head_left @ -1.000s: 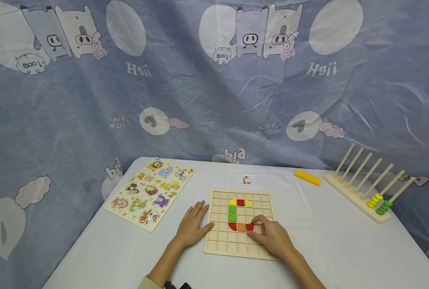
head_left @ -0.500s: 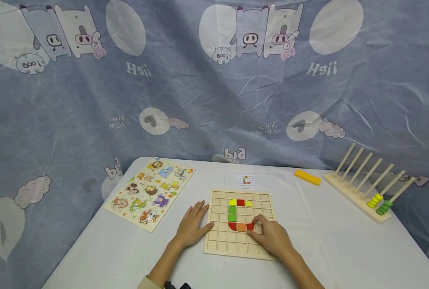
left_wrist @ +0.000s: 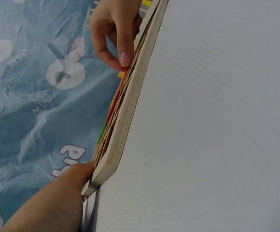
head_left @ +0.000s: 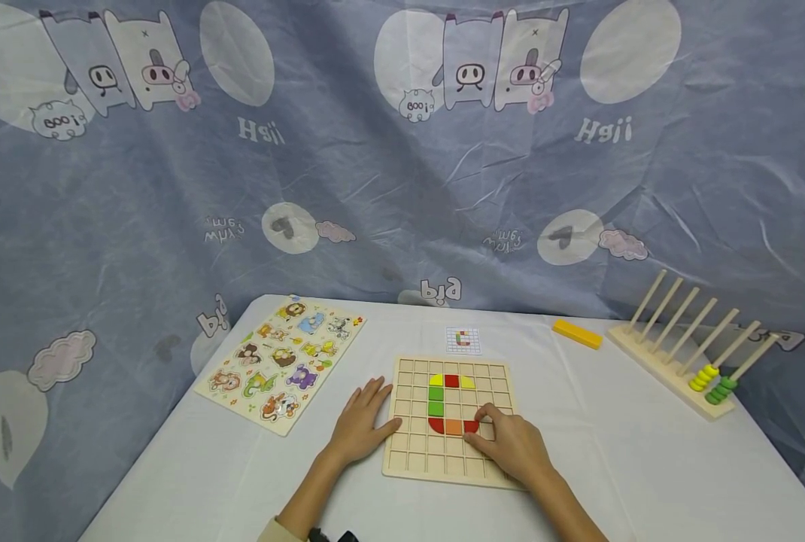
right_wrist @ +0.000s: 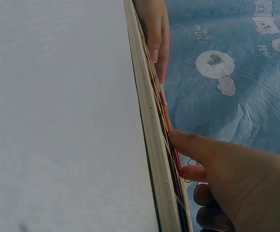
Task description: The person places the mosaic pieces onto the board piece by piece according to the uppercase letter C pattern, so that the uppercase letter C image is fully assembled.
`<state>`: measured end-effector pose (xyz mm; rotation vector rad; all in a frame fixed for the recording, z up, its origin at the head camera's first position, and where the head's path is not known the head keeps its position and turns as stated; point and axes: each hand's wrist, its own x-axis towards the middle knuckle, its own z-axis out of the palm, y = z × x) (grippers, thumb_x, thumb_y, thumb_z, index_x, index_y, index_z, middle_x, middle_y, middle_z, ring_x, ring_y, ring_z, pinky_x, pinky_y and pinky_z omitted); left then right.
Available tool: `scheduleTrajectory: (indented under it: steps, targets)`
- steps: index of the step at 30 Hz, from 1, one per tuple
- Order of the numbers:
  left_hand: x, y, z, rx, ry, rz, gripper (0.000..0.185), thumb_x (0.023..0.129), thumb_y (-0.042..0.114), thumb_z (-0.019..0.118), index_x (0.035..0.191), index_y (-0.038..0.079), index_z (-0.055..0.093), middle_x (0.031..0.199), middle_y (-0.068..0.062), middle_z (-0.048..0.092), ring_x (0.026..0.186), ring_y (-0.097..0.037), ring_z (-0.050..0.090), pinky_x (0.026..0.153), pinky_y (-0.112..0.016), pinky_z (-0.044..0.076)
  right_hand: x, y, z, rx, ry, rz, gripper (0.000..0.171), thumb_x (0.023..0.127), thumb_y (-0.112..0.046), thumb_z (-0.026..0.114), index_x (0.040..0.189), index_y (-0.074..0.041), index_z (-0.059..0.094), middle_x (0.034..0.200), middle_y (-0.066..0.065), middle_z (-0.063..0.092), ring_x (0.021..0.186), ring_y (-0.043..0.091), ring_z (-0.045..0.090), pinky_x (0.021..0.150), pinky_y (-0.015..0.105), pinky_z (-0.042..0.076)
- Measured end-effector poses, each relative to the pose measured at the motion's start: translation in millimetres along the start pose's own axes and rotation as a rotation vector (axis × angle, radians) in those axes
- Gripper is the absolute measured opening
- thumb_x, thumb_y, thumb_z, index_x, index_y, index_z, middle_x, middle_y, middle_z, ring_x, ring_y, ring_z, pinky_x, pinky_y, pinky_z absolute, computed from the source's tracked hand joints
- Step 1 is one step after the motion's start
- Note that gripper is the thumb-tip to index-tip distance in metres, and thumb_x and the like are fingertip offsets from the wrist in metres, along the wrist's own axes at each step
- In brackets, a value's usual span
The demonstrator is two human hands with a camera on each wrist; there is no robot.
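A square wooden grid board (head_left: 416,461) lies on the white table. Coloured tiles in its cells form a C shape: yellow corners and a red square (head_left: 451,381) on top, green squares (head_left: 435,400) down the side, an orange square (head_left: 454,427) below. My right hand (head_left: 516,446) pinches a red rounded-corner tile (head_left: 471,427) between thumb and index finger, at the cell right of the orange one. In the right wrist view, the same fingertips (right_wrist: 179,135) meet the tile at the board's surface. My left hand (head_left: 362,423) rests flat at the board's left edge, fingers extended.
Behind the board lies a small printed card (head_left: 463,340) with a similar C pattern. An animal puzzle board (head_left: 282,369) is at the left. To the right are a yellow bar (head_left: 577,333) and a peg rack (head_left: 666,369) with yellow and green beads. A patterned cloth hangs behind.
The red tile has shifted slightly to the right under my right fingertips, and now lies more level with the orange one. My left hand and the board stay where they were.
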<state>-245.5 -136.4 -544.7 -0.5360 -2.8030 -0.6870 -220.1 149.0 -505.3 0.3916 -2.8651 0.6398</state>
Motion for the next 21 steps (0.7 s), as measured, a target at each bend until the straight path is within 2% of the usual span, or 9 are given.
scheduleTrajectory:
  steps: [13,17,21]
  targets:
    - [-0.9,-0.8,0.7,-0.016,0.006,0.005,0.068,0.088,0.053,0.049,0.140,0.010,0.039,0.147,-0.009,0.031,0.137,-0.022,0.021,0.112,-0.039,0.013,-0.2,0.5,-0.9,0.033,0.020,0.006,0.030,0.076,-0.046,0.071,0.091,-0.021,0.061,0.045,-0.009,0.036,0.043,0.007,0.032,0.040,0.024,0.028]
    - [-0.9,-1.8,0.2,-0.032,-0.006,0.004,0.068,0.088,0.053,0.050,0.140,0.011,0.039,0.147,-0.009,0.030,0.137,-0.022,0.021,0.112,-0.040,0.013,-0.6,7.0,-5.6,0.052,0.021,0.018,0.028,0.079,-0.044,0.070,0.091,-0.020,0.062,0.047,-0.010,0.037,0.042,0.006,0.033,0.039,0.023,0.028]
    - [-1.0,-5.0,-1.9,-0.094,0.000,-0.007,0.065,0.088,0.050,0.053,0.138,0.011,0.042,0.146,-0.010,0.033,0.136,-0.025,0.023,0.112,-0.043,0.013,0.4,20.0,-15.4,0.061,0.030,0.036,0.026,0.082,-0.041,0.068,0.094,-0.018,0.063,0.049,-0.009,0.039,0.041,0.006,0.034,0.037,0.022,0.028]
